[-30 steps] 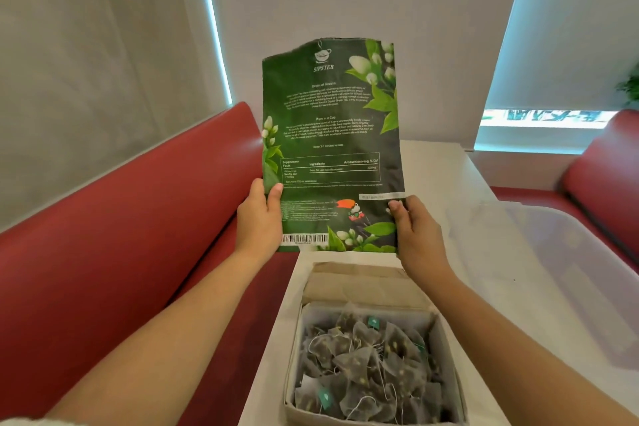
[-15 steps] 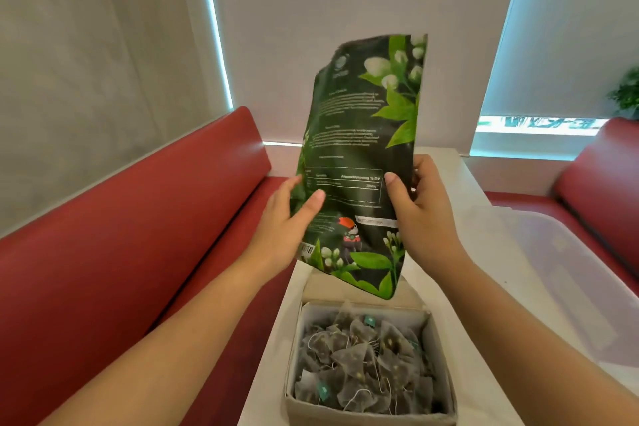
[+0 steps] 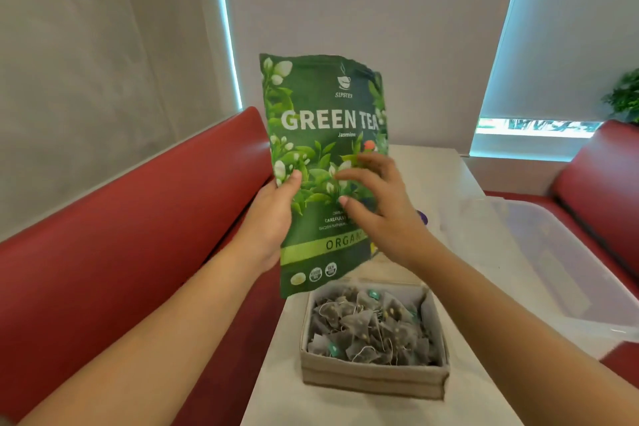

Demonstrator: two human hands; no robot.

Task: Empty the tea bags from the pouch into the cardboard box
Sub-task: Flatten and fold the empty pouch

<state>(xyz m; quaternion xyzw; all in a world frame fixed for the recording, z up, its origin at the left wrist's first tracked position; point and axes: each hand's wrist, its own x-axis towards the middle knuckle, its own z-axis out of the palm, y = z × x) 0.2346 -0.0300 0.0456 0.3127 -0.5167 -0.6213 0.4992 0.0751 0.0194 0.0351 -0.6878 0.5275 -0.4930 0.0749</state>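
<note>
A green pouch [image 3: 321, 121] printed "GREEN TEA Jasmine" is held upright above the table, its front facing me. My left hand [image 3: 273, 218] grips its left edge, thumb on the front. My right hand [image 3: 377, 207] hovers in front of the pouch's right side with fingers spread, slightly blurred; whether it touches the pouch I cannot tell. Below, a beige cardboard box [image 3: 373, 377] stands on the white table [image 3: 276, 373], filled with several dark pyramid tea bags [image 3: 370, 325] with strings and teal tags.
A clear plastic bin lid [image 3: 553, 259] lies on the table to the right. Red bench seats [image 3: 121, 252] run along the left and at the far right [image 3: 601, 176]. A small purple object [image 3: 422, 217] peeks out behind my right wrist.
The pouch has been turned around from its back label to its front. My right hand has let go of its right edge and now hovers in front; the left hand keeps hold.
</note>
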